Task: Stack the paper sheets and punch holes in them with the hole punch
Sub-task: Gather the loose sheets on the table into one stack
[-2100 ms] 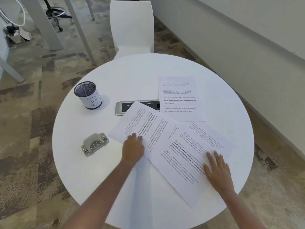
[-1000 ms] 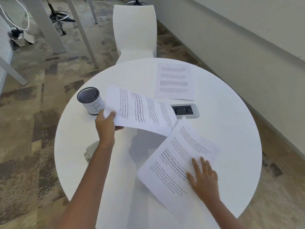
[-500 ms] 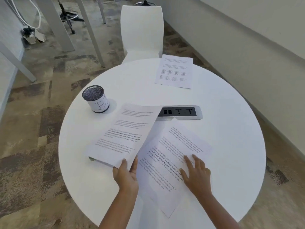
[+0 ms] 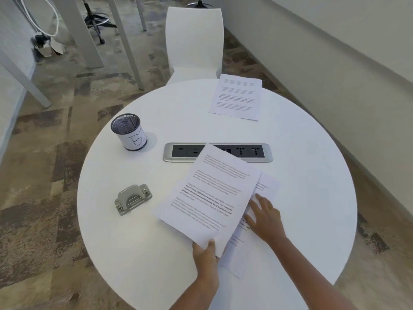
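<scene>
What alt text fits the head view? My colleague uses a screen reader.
A left hand lays a printed sheet over another under the right hand on a round white table. Nearby: hole punch, mesh cup, third sheet.

Round white table [image 4: 312, 198] standing on mottled brown carpet [image 4: 44, 198]; white chair [image 4: 194, 41] facing it (pushed close); pale wall [image 4: 335, 52] running rightward.

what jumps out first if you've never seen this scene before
The printed sheet held by the left hand at its near edge, overlapping a second sheet that the right hand presses onto the round white table. Left of them sits a grey hole punch, untouched; a third sheet lies alone at the far edge.
</scene>
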Motion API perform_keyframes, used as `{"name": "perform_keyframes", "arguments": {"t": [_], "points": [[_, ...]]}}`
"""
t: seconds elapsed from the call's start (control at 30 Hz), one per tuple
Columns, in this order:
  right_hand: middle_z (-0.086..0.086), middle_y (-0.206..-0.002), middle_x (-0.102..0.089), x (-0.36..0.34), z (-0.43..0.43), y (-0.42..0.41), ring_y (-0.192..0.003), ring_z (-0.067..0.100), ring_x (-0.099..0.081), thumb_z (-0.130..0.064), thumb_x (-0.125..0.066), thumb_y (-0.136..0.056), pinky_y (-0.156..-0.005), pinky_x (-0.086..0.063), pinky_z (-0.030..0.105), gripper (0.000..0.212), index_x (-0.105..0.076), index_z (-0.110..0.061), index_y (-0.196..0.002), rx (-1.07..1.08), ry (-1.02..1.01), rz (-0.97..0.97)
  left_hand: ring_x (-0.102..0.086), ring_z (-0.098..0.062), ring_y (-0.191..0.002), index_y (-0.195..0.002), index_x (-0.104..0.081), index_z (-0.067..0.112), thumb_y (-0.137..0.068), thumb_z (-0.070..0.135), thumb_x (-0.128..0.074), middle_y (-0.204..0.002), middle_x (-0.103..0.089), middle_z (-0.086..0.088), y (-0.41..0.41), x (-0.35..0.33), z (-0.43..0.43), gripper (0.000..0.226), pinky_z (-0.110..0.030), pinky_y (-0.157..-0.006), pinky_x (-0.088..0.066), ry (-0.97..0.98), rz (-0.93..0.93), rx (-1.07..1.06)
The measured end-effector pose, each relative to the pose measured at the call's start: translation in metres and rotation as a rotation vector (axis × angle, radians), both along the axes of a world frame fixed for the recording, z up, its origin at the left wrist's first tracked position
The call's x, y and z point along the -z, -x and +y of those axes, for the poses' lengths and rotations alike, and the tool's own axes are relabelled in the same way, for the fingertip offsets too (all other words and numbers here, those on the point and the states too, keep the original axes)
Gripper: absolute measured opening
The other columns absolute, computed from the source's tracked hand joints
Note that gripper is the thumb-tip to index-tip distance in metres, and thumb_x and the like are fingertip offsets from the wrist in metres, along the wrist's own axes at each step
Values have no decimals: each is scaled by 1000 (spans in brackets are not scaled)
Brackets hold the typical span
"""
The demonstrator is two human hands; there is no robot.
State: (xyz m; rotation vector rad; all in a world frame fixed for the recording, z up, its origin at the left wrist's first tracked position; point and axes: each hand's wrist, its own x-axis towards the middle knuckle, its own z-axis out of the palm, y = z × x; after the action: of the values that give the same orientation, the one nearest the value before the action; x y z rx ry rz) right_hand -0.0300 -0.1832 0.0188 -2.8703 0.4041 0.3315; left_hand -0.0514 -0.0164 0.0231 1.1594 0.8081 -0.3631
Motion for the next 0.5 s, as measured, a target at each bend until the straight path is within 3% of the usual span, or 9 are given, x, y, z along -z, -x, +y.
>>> {"name": "perform_keyframes", "arguments": {"t": [0.07,0.13,0.27,0.33,0.4,0.5], "points": [[5,-154,-23,-1,-5,-4,-142,20,-21,-39,-45,-92,-107,-33,39,53,-33,-20,-139,-25,-15,6,-53,-32,-115,-130,-42,5,-90,-10,-44,-128,-55,-17,6,3,-6,43,-52,-105,-40,-34,24,46],[7,-153,-26,-1,-9,-8,-141,20,-24,-28,-48,-92,-109,-30,36,51,-33,-16,-140,-13,-102,-26,-54,-32,-112,-129,-42,3,-89,-10,-45,-129,-54,-18,11,3,-11,42,-50,-104,-41,-4,45,69],[17,-145,-36,-5,-6,-8,-136,28,-31,-5,-42,-92,-112,-25,35,47,-32,-2,-138,288,-385,-218,-63,-29,-71,-112,-52,5,-94,11,-48,-93,-64,-17,22,-9,-11,19,-34,-60,-56,27,144,225],[21,-146,-32,-5,-1,-6,-139,31,-25,-9,-41,-94,-115,-21,39,47,-29,-1,-139,407,-380,-266,-65,-27,-49,-89,-58,2,-95,34,-43,-66,-67,-15,25,-19,-8,36,-27,-44,-54,25,269,416],[23,-150,-22,-3,7,-3,-141,33,-16,-17,-43,-95,-116,-19,43,53,-23,-3,-142,487,-370,-244,-65,-23,-42,-72,-58,2,-94,47,-35,-50,-68,-10,24,-24,-4,56,-23,-39,-52,44,343,667],[25,-147,-22,-2,16,-2,-136,39,-19,-22,-49,-92,-108,-29,48,62,-19,-2,-142,640,-386,-175,-61,-16,-39,-63,-58,10,-95,36,-39,-47,-67,-2,6,-28,4,45,-19,-40,-46,-122,174,854]]}}
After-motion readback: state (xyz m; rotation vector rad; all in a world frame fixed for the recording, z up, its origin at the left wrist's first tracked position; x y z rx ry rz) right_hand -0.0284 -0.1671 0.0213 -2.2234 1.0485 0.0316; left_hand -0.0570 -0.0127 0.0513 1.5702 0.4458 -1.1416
